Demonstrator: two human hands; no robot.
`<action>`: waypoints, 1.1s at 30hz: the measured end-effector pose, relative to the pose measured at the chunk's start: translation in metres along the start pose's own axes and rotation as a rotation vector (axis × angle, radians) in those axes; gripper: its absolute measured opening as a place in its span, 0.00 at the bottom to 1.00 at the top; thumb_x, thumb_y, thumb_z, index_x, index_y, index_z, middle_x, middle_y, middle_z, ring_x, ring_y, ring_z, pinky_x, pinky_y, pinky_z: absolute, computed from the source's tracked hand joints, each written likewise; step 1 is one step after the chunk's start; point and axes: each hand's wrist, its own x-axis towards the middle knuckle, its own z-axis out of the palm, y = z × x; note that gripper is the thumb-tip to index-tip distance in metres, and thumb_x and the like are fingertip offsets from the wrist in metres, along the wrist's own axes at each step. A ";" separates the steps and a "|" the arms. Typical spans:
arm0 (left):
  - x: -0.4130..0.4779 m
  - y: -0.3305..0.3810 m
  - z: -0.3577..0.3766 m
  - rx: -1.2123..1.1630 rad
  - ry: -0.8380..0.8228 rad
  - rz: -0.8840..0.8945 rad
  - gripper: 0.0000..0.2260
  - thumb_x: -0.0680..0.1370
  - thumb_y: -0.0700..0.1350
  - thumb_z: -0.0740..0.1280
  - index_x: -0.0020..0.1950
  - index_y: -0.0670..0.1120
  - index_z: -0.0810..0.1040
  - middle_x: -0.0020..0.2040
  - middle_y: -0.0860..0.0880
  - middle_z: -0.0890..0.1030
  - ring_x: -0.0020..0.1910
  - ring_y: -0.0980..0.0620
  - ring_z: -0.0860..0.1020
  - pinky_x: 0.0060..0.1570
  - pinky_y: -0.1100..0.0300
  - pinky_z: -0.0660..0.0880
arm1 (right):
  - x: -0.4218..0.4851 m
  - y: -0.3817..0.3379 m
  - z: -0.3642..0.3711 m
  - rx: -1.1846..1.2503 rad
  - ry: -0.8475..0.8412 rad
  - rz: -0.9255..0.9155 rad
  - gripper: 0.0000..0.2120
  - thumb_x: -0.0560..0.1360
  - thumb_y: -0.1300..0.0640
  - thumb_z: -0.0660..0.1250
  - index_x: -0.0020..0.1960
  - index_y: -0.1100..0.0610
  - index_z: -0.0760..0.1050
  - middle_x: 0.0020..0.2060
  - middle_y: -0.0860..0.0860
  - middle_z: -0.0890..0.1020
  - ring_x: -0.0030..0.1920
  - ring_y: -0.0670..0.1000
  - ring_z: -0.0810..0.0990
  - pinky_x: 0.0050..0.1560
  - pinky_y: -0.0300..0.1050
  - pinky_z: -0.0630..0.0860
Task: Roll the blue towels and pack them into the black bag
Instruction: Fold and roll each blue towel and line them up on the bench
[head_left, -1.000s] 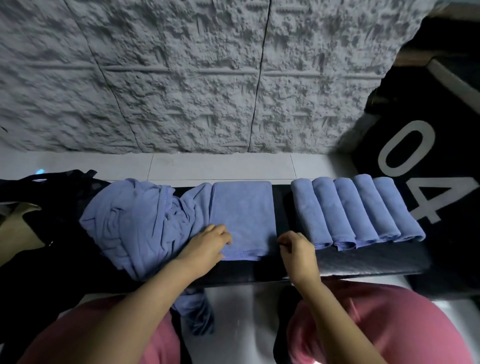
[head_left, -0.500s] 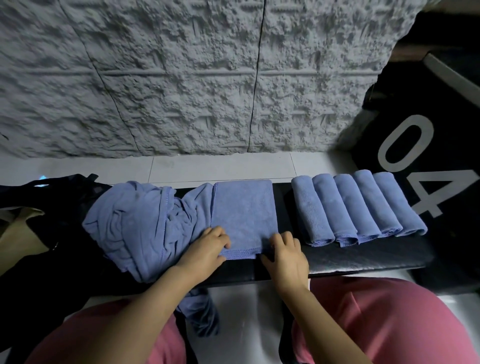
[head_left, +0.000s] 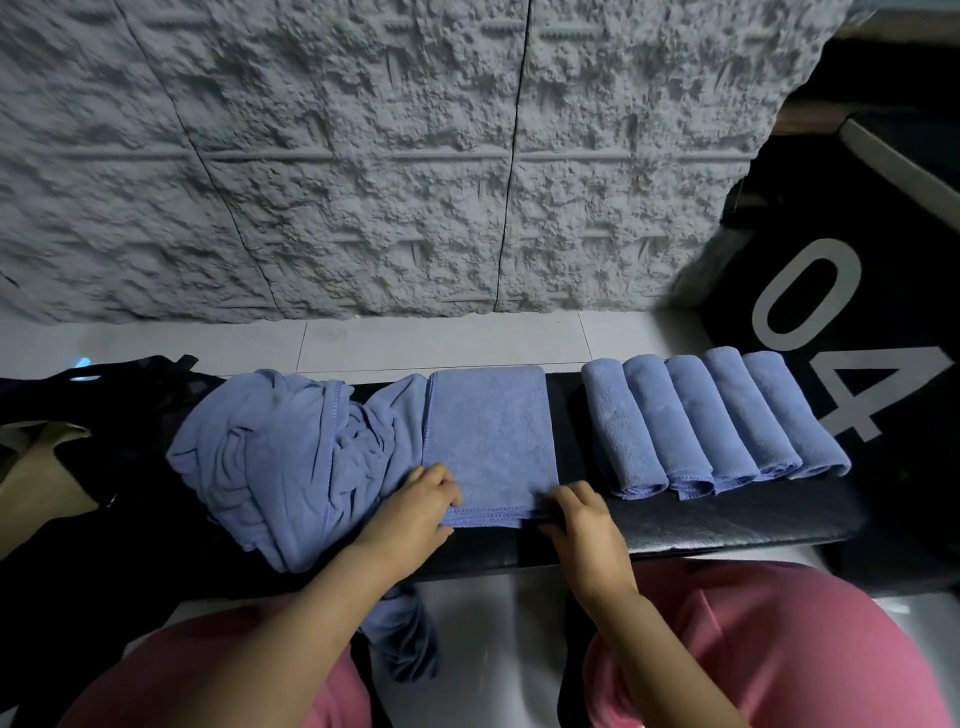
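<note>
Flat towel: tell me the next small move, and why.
Probably turn the near edge of the flat towel over, away from the body, to start rolling: the left hand and right hand pinch its near corners, it lies smooth on the bench, and five rolls lie to its right.

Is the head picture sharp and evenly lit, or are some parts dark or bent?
Head view: dim, bluish light; folded towel, left hand, right hand fairly sharp; black bag lost in shadow; wide-angle lens bows the wall seams and bench.
</note>
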 end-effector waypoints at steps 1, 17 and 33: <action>-0.001 0.000 0.000 0.003 0.003 0.000 0.11 0.76 0.42 0.67 0.57 0.46 0.74 0.58 0.54 0.67 0.58 0.56 0.67 0.59 0.63 0.69 | 0.000 0.002 -0.001 -0.023 0.011 -0.084 0.16 0.70 0.60 0.69 0.57 0.52 0.73 0.54 0.46 0.72 0.52 0.51 0.70 0.46 0.45 0.74; -0.005 -0.007 0.003 -0.020 0.028 -0.040 0.13 0.74 0.46 0.69 0.57 0.48 0.72 0.55 0.55 0.71 0.56 0.56 0.68 0.57 0.61 0.70 | 0.011 0.009 0.008 0.237 0.039 0.072 0.10 0.77 0.60 0.58 0.55 0.47 0.67 0.49 0.53 0.74 0.45 0.48 0.74 0.45 0.42 0.70; 0.012 -0.014 0.009 -0.116 0.341 -0.155 0.04 0.71 0.34 0.71 0.39 0.41 0.79 0.44 0.51 0.74 0.38 0.54 0.76 0.37 0.59 0.77 | 0.012 0.016 0.007 -0.215 0.219 -0.386 0.10 0.69 0.58 0.68 0.50 0.51 0.79 0.47 0.42 0.79 0.46 0.50 0.71 0.39 0.45 0.73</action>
